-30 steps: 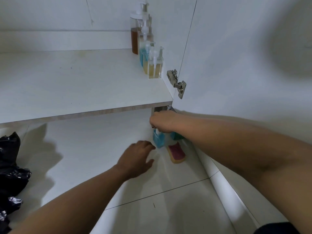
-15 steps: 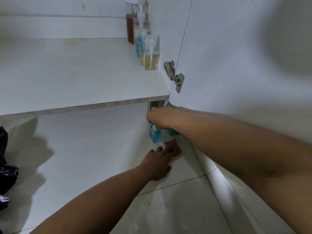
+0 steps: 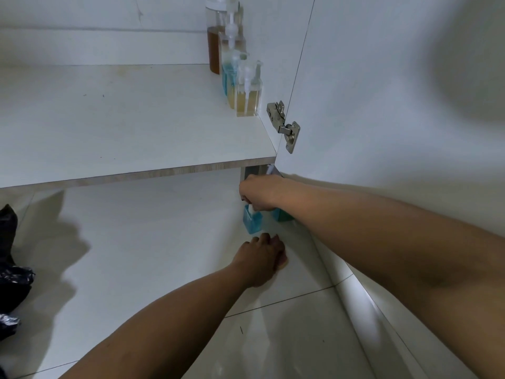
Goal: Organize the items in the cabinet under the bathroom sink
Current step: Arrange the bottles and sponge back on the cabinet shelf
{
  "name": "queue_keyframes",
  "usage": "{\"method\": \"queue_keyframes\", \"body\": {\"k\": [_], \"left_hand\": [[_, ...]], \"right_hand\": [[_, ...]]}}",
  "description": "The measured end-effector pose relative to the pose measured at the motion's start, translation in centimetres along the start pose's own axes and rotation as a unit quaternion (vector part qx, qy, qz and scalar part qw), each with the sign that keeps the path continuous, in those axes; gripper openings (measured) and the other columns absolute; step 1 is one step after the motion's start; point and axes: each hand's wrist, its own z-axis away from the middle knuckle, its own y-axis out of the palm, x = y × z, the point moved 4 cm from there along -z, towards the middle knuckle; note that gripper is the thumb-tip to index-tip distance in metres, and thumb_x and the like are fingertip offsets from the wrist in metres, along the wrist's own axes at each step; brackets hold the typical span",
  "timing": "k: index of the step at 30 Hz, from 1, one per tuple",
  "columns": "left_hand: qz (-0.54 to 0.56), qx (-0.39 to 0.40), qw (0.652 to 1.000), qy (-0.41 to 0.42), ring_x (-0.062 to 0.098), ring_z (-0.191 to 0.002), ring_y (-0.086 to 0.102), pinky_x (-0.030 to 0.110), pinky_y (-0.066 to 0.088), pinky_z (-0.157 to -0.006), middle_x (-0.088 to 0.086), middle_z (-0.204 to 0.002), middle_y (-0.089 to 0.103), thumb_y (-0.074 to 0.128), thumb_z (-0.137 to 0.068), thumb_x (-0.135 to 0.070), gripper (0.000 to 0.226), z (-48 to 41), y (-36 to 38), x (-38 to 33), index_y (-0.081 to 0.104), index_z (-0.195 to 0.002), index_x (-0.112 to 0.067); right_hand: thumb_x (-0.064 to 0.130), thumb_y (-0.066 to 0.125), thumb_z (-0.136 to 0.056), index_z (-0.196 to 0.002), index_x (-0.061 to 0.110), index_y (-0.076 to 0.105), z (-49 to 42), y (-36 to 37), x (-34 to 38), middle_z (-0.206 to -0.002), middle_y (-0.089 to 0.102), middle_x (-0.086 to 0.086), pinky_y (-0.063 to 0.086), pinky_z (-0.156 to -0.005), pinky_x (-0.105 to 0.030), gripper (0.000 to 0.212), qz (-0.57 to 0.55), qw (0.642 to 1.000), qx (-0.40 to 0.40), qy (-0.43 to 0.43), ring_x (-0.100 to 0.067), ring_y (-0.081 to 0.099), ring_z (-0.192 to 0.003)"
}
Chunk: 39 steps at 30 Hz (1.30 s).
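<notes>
On the floor tiles under the cabinet's front right corner stands a small pump bottle of blue liquid (image 3: 250,222). My right hand (image 3: 259,192) is closed over its pump top. A second teal bottle (image 3: 281,214) is partly hidden behind my right wrist. Just in front, my left hand (image 3: 262,255) lies curled over a red and yellow sponge (image 3: 283,260), of which only an edge shows. Several pump bottles (image 3: 247,88) with amber and blue liquid stand in a row along the right side of the cabinet shelf (image 3: 123,127).
The open cabinet door (image 3: 382,91) with its metal hinge (image 3: 285,128) rises at the right, close above my right arm. A black plastic bag (image 3: 11,269) lies on the floor at the far left. Pale floor tiles (image 3: 150,242) stretch between them.
My left hand has moved right across the floor onto the sponge and closed over it. My right hand has stayed on the blue bottle's pump.
</notes>
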Motion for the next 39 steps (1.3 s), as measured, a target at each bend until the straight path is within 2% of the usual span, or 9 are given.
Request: {"method": "queue_keyframes", "body": {"k": [3,7,13,16,20,26,29,33,39], "left_hand": [[-0.001,0.024,1.000,0.016,0.020,-0.094,0.057,0.038,0.056,-0.082,0.004,-0.117,0.054,0.062,-0.091,-0.045,0.051,1.4,-0.2,1.2,0.042,-0.134,-0.029],[0.002,0.019,1.000,0.023,0.019,-0.095,0.060,0.034,0.055,-0.080,-0.001,-0.118,0.059,0.067,-0.082,-0.051,0.057,3.7,-3.3,2.9,0.048,-0.132,-0.033],[-0.112,0.013,0.991,0.065,0.016,-0.076,0.055,0.028,0.046,-0.066,-0.006,-0.105,0.060,0.057,-0.073,-0.060,0.056,8.1,-13.4,5.3,0.050,-0.120,-0.030],[-0.171,-0.015,0.983,0.063,0.019,-0.076,0.055,0.030,0.047,-0.067,-0.007,-0.105,0.058,0.061,-0.074,-0.060,0.055,9.5,-19.6,7.1,0.051,-0.117,-0.027],[-0.176,-0.090,0.980,0.023,0.020,-0.079,0.057,0.029,0.046,-0.068,-0.007,-0.110,0.057,0.064,-0.078,-0.057,0.053,10.5,-27.1,9.8,0.050,-0.120,-0.027],[-0.077,-0.174,0.976,-0.109,0.019,-0.089,0.059,0.035,0.054,-0.080,-0.006,-0.103,0.059,0.057,-0.082,-0.065,0.047,9.8,-29.4,14.4,0.056,-0.112,-0.030],[-0.028,-0.161,0.978,-0.132,0.018,-0.093,0.056,0.033,0.052,-0.081,-0.001,-0.108,0.057,0.064,-0.084,-0.057,0.046,8.7,-28.6,16.5,0.056,-0.117,-0.026],[0.025,-0.151,0.979,-0.137,0.018,-0.095,0.055,0.030,0.048,-0.080,-0.001,-0.109,0.055,0.068,-0.085,-0.051,0.045,7.8,-27.8,17.5,0.056,-0.118,-0.022],[0.019,-0.111,0.986,-0.124,0.019,-0.100,0.056,0.029,0.051,-0.091,0.004,-0.118,0.054,0.063,-0.095,-0.035,0.040,6.6,-26.3,17.3,0.059,-0.131,-0.018]], "right_hand": [[0.004,0.068,-0.088,-0.092,0.007,0.065,0.3,-0.3,0.2,-0.092,0.063,-0.008,0.057,-0.072,-0.033,0.005,0.000,1.000,0.004,0.008,-0.022,0.067,-0.081],[-0.004,0.062,-0.086,-0.067,0.008,0.056,0.7,-1.5,0.3,-0.072,0.058,-0.008,0.044,-0.057,-0.033,0.023,-0.006,1.000,0.003,0.020,-0.019,0.053,-0.063],[0.014,0.070,-0.087,-0.087,0.003,0.070,2.4,-7.9,0.2,-0.082,0.073,-0.009,0.058,-0.073,-0.037,0.011,-0.066,0.994,0.058,0.063,-0.028,0.070,-0.077],[0.015,0.071,-0.087,-0.093,0.000,0.070,3.5,-13.1,-0.5,-0.075,0.072,-0.012,0.053,-0.057,-0.028,0.016,-0.141,0.981,0.077,0.109,-0.021,0.062,-0.056],[0.009,0.066,-0.085,-0.081,-0.001,0.066,5.3,-19.6,-1.4,-0.056,0.060,-0.008,0.041,-0.042,-0.023,0.010,-0.182,0.969,-0.032,0.163,-0.016,0.048,-0.039],[0.014,0.066,-0.080,-0.078,0.004,0.058,4.4,-22.4,-0.3,-0.059,0.060,-0.007,0.042,-0.052,-0.025,0.012,-0.163,0.951,-0.150,0.216,-0.019,0.052,-0.043],[0.018,0.073,-0.079,-0.095,0.010,0.053,3.3,-22.1,-0.1,-0.079,0.056,-0.004,0.043,-0.054,-0.027,0.027,-0.163,0.931,-0.227,0.236,-0.017,0.057,-0.064],[0.026,0.067,-0.085,-0.098,0.012,0.052,1.6,-20.9,-0.7,-0.076,0.050,0.001,0.041,-0.056,-0.028,0.025,-0.212,0.899,-0.289,0.252,-0.014,0.053,-0.066],[0.058,0.058,-0.091,-0.076,0.010,0.053,0.6,-19.7,-1.0,-0.070,0.060,-0.004,0.051,-0.063,-0.030,0.050,-0.347,0.846,-0.335,0.227,-0.027,0.067,-0.070]]}}
